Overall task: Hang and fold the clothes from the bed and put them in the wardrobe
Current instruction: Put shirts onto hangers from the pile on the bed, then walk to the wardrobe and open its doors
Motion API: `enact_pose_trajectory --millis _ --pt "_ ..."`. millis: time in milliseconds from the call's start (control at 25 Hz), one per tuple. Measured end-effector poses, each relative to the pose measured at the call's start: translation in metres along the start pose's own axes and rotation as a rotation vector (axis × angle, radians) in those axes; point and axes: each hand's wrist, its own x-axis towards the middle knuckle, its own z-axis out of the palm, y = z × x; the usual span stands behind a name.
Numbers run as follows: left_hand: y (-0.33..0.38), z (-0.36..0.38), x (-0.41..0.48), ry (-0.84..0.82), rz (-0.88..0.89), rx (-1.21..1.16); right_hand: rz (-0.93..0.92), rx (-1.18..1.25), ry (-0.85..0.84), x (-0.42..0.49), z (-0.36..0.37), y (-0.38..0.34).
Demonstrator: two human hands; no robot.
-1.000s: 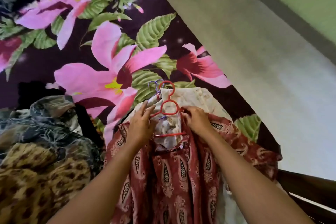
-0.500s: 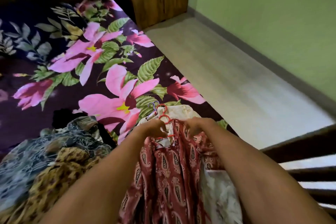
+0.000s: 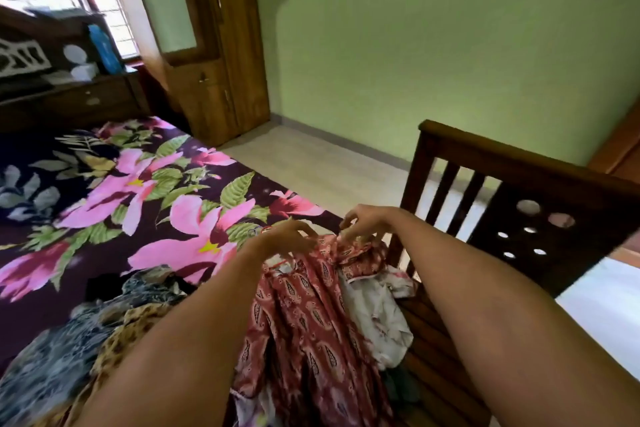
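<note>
A red paisley garment [image 3: 304, 315] lies on the bed [image 3: 114, 191] near the footboard, its collar end toward the floor side. My left hand [image 3: 287, 239] grips the garment's top at the left of the collar. My right hand [image 3: 360, 224] pinches the cloth at the right of the collar. A sliver of red hanger [image 3: 266, 228] shows just past my left fingers; the rest is hidden. A white garment [image 3: 377, 308] lies under the red one. The wooden wardrobe [image 3: 221, 45] stands shut in the far corner.
A heap of dark patterned and leopard-print clothes [image 3: 79, 350] lies at the lower left. The dark wooden footboard [image 3: 519, 204] rises on the right. Pale floor [image 3: 311, 163] runs between bed and green wall. A bedside unit [image 3: 69, 94] stands under the window.
The view has lifted from the bed to the room, showing wardrobe, window and footboard. Both hands stay at the red garment's collar, now raised a little, with the hanger mostly covered.
</note>
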Motion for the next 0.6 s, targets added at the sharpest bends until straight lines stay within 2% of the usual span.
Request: enact_pose_trajectory --millis 120,240,400,600 --pt "0.033 0.029 -0.041 -0.067 0.093 0.153 0.088 0.1 0.021 -0.075 0.017 0.025" --pt "0.073 0.051 -0.065 -0.215 0.151 0.366 0.169 0.103 -0.012 -0.132 0.019 0.048" --pt "0.137 0.085 -0.077 -0.294 0.206 0.464 0.25 0.159 0.048 -0.2 0.017 0.092" --pt "0.225 0.156 -0.068 -0.427 0.282 0.472 0.377 0.221 0.128 -0.276 0.011 0.183"
